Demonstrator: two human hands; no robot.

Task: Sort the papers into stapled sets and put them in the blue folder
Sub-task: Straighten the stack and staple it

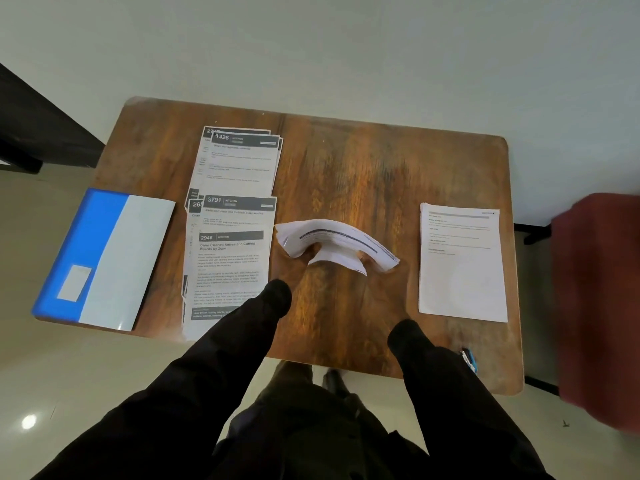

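Left hand (300, 271) and right hand (384, 289) gripping a bent bundle of papers (337, 242) over the middle of the table (346, 161), fingers hardly showing, blue folder (104, 258) lying at the left edge, printed sheets (232, 237) lying beside it, white stack (462, 265) lying near the right edge

"1426 KITCHEN" in the dark header of the far sheet (242, 161), "3791 KITCHEN" heading the middle sheet (239, 216), "2946 KITCHEN" with the title "Store Cleaned Knives and Cutting Boards by Zone" on the near sheet (228, 271), partial "265" on a tucked sheet (196, 205), smaller print too fine to read
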